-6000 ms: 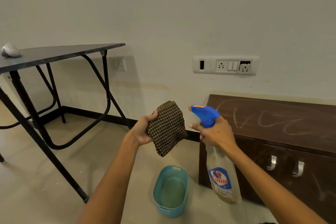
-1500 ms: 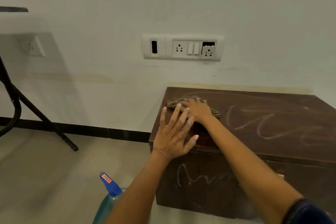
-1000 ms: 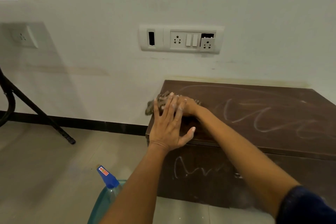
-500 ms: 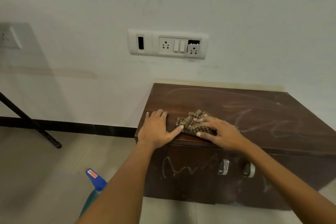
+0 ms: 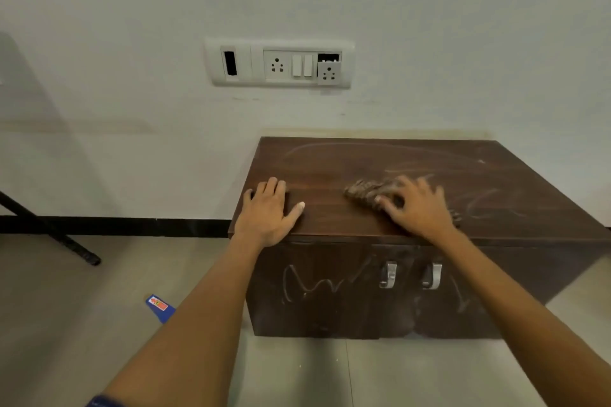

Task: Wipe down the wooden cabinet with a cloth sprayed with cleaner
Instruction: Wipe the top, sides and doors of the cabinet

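Note:
A low dark wooden cabinet point(image 5: 380, 155) stands against the white wall, with chalky scribbles on its top and front. My right hand point(image 5: 415, 208) presses a brown checked cloth point(image 5: 363, 190) flat on the middle of the top; the cloth is blurred and bunched under my fingers. My left hand point(image 5: 267, 211) lies flat with fingers apart on the front left corner of the top, holding nothing. The blue head of the spray bottle point(image 5: 160, 307) shows on the floor to the left, mostly hidden behind my left forearm.
Two metal handles point(image 5: 410, 274) sit on the cabinet front. A white switch and socket panel point(image 5: 279, 64) is on the wall above. A black table leg point(image 5: 49, 230) slants to the floor at the left. Pale tiles cover the floor around the cabinet.
My right hand has slid the cloth rightward across the cabinet top, away from my left hand. My left hand stays at the front left corner. The view has shifted slightly.

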